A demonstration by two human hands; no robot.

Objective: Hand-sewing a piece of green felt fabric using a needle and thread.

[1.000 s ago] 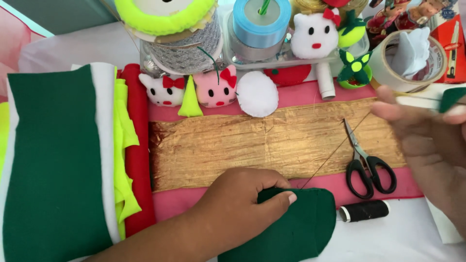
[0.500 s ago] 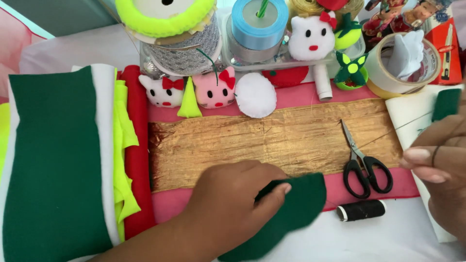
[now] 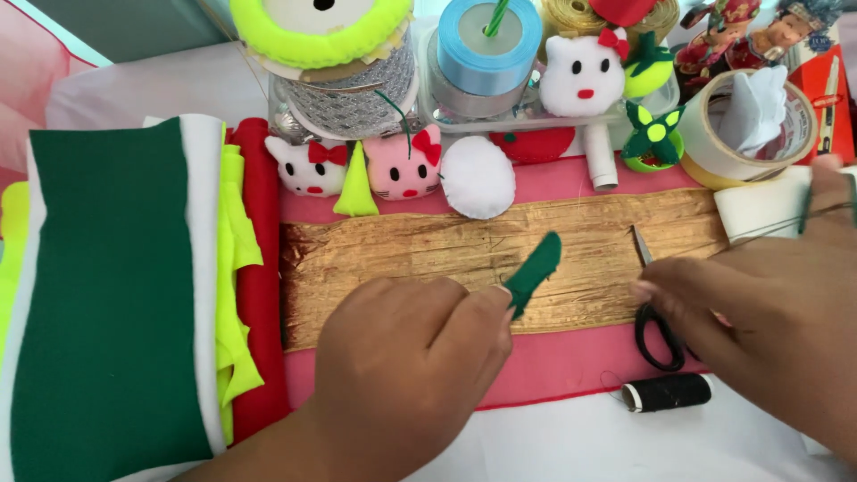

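My left hand (image 3: 402,366) sits at the lower middle and pinches a small dark green felt piece (image 3: 534,268), which stands on edge over a gold crinkled fabric strip (image 3: 402,254). My right hand (image 3: 768,312) hovers palm down at the right, over the handles of black scissors (image 3: 654,344) whose blade tip (image 3: 642,247) points away from me. A thin dark thread crosses its fingers near the top. A black thread spool (image 3: 669,391) lies just below the scissors. The gold strip lies on pink felt (image 3: 562,366).
Folded felt sheets (image 3: 107,286) in green, white, neon yellow and red are stacked at the left. Along the back are cat-head plushes (image 3: 308,165) (image 3: 406,165), a white oval pad (image 3: 478,177), ribbon spools (image 3: 489,54), a tape roll (image 3: 759,125) and small figures.
My left hand has lifted the green felt piece off the table and turned it on edge. My right hand has moved left and down over the scissors.
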